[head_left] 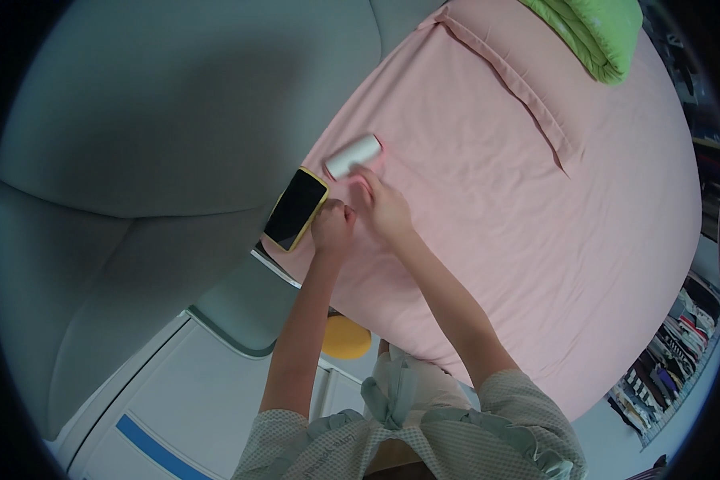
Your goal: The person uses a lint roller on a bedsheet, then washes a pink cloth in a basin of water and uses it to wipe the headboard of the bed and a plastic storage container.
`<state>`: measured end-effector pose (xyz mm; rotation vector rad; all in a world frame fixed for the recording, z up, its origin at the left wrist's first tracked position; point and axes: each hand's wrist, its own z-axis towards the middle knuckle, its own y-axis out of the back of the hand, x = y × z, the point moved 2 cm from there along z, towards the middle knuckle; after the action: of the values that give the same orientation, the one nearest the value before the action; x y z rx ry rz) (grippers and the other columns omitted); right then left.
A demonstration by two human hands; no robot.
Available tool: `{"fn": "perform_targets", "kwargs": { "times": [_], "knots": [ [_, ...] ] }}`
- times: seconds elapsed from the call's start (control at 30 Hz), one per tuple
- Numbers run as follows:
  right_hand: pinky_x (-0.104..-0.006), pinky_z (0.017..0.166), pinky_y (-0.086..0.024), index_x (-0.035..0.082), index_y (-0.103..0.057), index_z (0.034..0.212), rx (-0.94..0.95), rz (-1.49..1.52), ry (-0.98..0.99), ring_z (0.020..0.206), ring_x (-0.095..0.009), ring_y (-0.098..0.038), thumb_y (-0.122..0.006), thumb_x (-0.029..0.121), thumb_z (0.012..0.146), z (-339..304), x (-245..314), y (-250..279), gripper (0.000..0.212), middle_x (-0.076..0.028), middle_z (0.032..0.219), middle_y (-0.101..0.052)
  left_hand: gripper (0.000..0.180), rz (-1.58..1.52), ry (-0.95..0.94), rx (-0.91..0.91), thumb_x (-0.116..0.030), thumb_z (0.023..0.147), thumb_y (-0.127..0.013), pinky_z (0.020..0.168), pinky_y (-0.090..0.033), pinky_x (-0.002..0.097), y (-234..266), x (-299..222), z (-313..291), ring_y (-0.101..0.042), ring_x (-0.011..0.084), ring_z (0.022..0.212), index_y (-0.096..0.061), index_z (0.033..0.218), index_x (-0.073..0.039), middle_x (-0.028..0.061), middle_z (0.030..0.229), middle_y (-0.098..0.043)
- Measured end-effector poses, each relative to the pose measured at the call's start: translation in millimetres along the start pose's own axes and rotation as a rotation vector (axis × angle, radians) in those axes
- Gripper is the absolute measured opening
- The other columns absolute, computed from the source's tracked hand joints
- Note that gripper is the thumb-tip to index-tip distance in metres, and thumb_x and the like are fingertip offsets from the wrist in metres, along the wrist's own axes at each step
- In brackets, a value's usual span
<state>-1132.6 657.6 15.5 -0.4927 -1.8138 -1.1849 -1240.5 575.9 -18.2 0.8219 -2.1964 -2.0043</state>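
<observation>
My right hand (387, 210) is wrapped round the pink handle of a lint roller (354, 158). Its white cylinder lies tilted against the pink bed sheet (488, 232), close to the mattress edge. Just left of it, my left hand (333, 226) is closed in a fist low over the sheet; whatever its fingers hold, if anything, is hidden. Beside that fist a black-screened phone (296, 210) in a yellow case lies along the bed's left edge. The two hands are near each other but apart.
A pink pillow (528, 64) lies at the far end, with a folded green quilt (596, 36) on it. Grey padded panels (160, 120) border the bed on the left. A white cabinet (184, 408), a yellow round object (346, 337) and a rack of clothes (668, 364) stand lower down.
</observation>
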Motion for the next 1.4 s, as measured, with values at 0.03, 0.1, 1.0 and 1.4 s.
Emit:
{"fn": "perform_targets", "kwargs": {
  "times": [0.03,0.1,1.0,1.4],
  "knots": [
    [-0.0471,0.067,-0.048,0.021,-0.052,0.122,-0.019,0.015,0.019,0.078,-0.038,-0.062,-0.05,0.02,0.091,19.2,0.6,-4.8,0.031,-0.015,0.093,-0.065,0.017,-0.003,-0.006,0.002,-0.016,0.079,-0.059,0.06,-0.052,0.0408,-3.0,-2.7,0.8,-0.063,0.032,0.068,-0.061,0.069,-0.002,0.0154,0.075,-0.062],
    [-0.0473,0.067,-0.048,0.022,-0.052,0.122,-0.031,0.027,0.043,0.078,-0.038,-0.062,-0.05,0.02,0.09,42.0,2.2,-6.1,0.032,-0.016,0.093,-0.065,0.016,-0.099,0.0,-0.014,-0.015,0.079,-0.059,0.061,-0.052,0.0414,-6.1,-0.8,-0.5,-0.063,0.0323,0.068,-0.061,0.07,-0.002,0.0164,0.076,-0.063],
    [-0.0448,0.073,-0.049,0.019,-0.048,0.126,-0.147,-0.011,-0.266,0.09,-0.037,-0.062,-0.049,0.015,0.092,-185.4,-67.5,53.2,0.034,-0.016,0.102,-0.065,0.059,0.104,-0.233,-0.135,-0.015,0.077,-0.06,0.105,-0.032,0.0422,-19.5,-62.0,-29.1,-0.038,0.0303,0.127,-0.041,0.131,-0.003,0.015,0.137,-0.04],
    [-0.0503,0.067,-0.046,0.019,-0.052,0.119,-0.17,-0.083,-0.095,0.076,-0.042,-0.061,-0.045,0.026,0.094,111.6,-38.2,62.0,0.028,-0.021,0.082,-0.064,0.063,0.04,-0.252,-0.111,-0.018,0.085,-0.051,0.111,-0.021,0.048,-16.4,-67.7,17.4,-0.026,0.0343,0.136,-0.028,0.139,0.006,0.0209,0.146,-0.029]
  ]
}}
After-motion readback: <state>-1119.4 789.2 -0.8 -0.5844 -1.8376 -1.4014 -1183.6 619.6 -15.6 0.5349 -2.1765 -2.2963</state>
